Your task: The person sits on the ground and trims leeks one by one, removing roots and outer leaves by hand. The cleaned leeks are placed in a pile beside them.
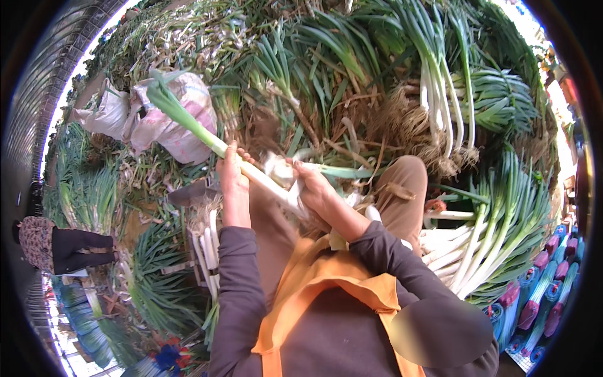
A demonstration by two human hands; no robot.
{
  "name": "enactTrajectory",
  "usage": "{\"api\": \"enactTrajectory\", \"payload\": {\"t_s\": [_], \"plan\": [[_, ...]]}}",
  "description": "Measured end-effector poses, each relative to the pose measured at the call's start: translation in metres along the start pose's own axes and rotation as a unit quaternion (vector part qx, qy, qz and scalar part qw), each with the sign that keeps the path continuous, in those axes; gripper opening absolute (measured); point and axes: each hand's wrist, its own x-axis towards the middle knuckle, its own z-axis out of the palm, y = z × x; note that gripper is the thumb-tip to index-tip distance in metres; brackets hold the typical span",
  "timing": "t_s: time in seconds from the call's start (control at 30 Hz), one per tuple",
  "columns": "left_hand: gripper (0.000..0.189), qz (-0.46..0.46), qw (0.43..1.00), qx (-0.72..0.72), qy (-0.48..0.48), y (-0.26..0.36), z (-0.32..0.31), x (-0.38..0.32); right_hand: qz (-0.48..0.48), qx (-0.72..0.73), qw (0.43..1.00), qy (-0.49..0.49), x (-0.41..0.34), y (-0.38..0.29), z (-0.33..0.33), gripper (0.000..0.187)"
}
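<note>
A large leek [261,178] slants across my lap, its green leaves pointing up and left and its white stalk running down to the right. My left hand [233,167] is closed around the stalk, just below where the green turns white. Close to the lower end, my right hand [313,186] pinches a peeled outer leaf layer [341,171], which trails off to the right. The root end of the leek is partly hidden behind my right hand and wrist. Pale, blurred peelings [278,169] lie or hang between the two hands.
Untrimmed leeks with roots [438,103] lean at upper right. White-stalked leeks [452,249] are stacked beside my knee [403,188]. Woven sacks [176,118] stand at upper left, near a metal blade-like piece [193,192]. Leaf scraps [174,42] cover the ground. Another person [70,247] stands far left.
</note>
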Motion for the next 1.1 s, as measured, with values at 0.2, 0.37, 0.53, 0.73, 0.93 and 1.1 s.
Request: {"api": "enactTrajectory", "payload": {"t_s": [0.2,0.37,0.53,0.73,0.93,1.1], "plan": [[0.022,-0.013,0.986,0.031,0.163,-0.016,-0.143,0.065,0.123,-0.279,0.950,0.062,-0.173,-0.036,-0.007,0.029],[0.022,0.020,0.994,0.052,0.092,-0.010,-0.137,0.058,0.103,-0.371,0.854,0.350,-0.309,-0.128,-0.041,0.038],[0.020,-0.054,0.994,-0.088,-0.041,-0.018,-0.063,0.023,-0.126,-0.936,0.324,0.058,-0.202,-0.138,-0.024,0.042],[0.030,-0.069,0.986,-0.131,-0.072,-0.019,-0.013,-0.025,-0.295,-0.835,0.457,-0.089,-0.119,-0.019,0.023,0.045],[0.045,-0.058,0.974,-0.134,-0.172,-0.012,0.000,-0.052,-0.230,-0.744,0.617,-0.111,-0.109,0.004,0.006,0.034],[0.050,-0.062,0.963,-0.145,-0.219,-0.002,0.016,-0.072,-0.205,-0.629,0.748,-0.056,-0.120,0.008,-0.015,0.026]]}}
